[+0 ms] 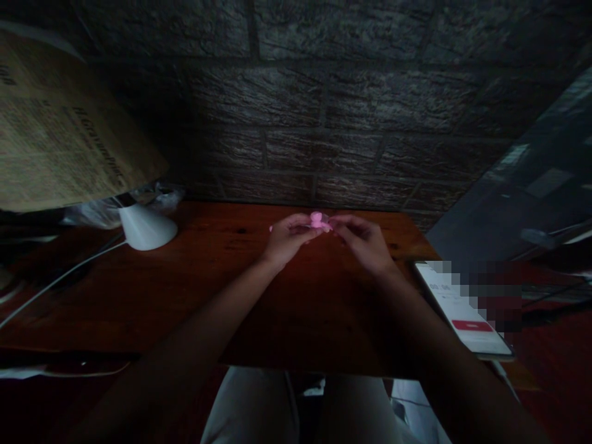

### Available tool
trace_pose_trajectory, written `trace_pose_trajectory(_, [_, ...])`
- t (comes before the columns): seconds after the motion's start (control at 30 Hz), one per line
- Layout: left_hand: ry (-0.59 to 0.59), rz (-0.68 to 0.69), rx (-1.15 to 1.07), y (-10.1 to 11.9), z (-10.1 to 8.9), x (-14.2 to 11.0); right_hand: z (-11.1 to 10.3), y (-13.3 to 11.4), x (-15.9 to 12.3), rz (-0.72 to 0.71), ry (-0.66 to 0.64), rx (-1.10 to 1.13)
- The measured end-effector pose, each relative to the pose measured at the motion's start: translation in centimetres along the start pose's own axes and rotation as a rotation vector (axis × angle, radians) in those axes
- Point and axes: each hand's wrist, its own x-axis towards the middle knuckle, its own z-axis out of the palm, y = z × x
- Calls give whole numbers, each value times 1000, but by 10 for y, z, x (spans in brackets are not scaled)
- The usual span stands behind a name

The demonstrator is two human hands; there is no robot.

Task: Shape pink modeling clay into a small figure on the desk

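A small pink object [316, 218] with a rounded, knob-like top is held above the far part of the wooden table; its exact kind is too small and dark to tell. My left hand [290, 237] is closed on it from the left, thumb toward its middle. Another bit of pink shows just left of those fingers, and I cannot tell if it is the same piece. From the right, my right hand [363, 240] pinches at the object's right end, fingers bent together. Both hands hide parts of it.
The wooden table [208, 296] meets a dark brick wall [319, 98]. On the left stands a lamp with a white base [147, 228], a newsprint-patterned shade [69, 129] and a white cable [60, 280]. A lit phone [456, 311] lies by the right edge.
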Motion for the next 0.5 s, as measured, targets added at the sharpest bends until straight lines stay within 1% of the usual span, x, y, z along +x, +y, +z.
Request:
trace_pose_trajectory(0.1, [-22,26,3,-2,0,1,0,1,0,29,0,23])
trace_pose_trajectory(0.23, [-31,68,4,-4,1,1,1,-1,0,32,-9,1])
trace_pose_trajectory(0.37, [-45,68,4,-6,2,1,3,-5,-2,84,-7,-11])
trace_pose_trajectory(0.5, [-44,66,8,-6,2,1,4,-4,-2,101,-14,-5])
